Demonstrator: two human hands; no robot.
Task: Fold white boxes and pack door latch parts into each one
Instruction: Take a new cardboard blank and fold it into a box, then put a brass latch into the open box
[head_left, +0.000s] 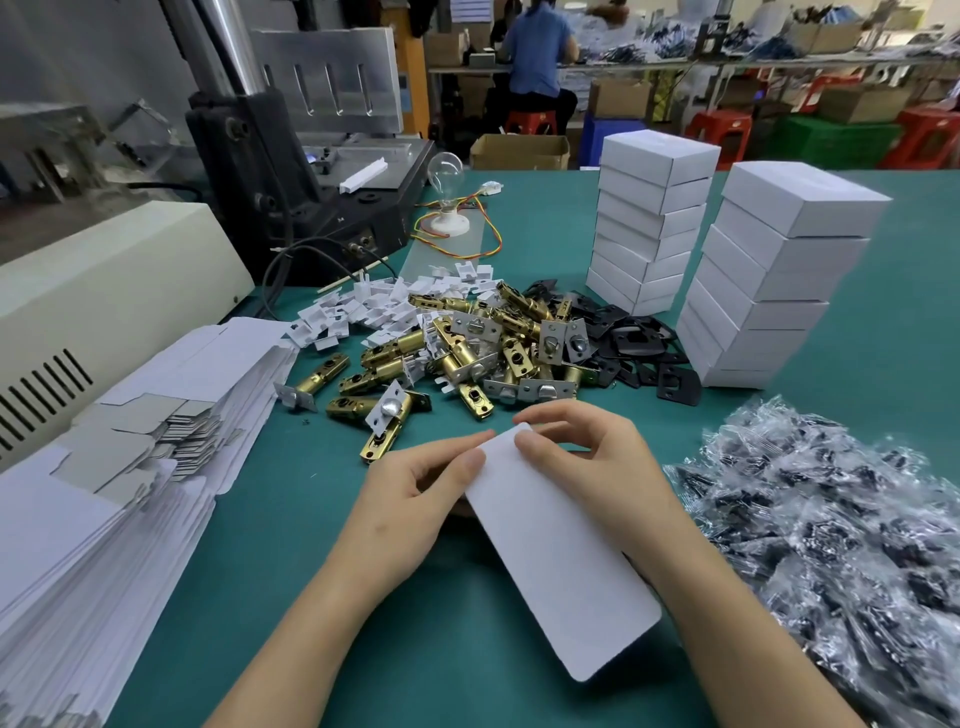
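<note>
Both hands hold a white box (556, 551) just above the green table (332, 597), its long white face toward me. My left hand (415, 499) grips its far left edge with thumb and fingers. My right hand (587, 457) pinches the far end from the right. Beyond lies a heap of brass door latches (457, 353) with silver faceplates, small white card inserts (374, 306) and black strike plates (634, 343). Flat unfolded white boxes (119, 478) are stacked at the left.
Two stacks of folded white boxes (649, 223) (769, 280) stand at the back right. Clear bags of dark screws (831, 545) are piled at the right. A beige machine (93, 291), a black press (291, 156) and a light bulb (447, 176) sit at the left back. A person sits far behind.
</note>
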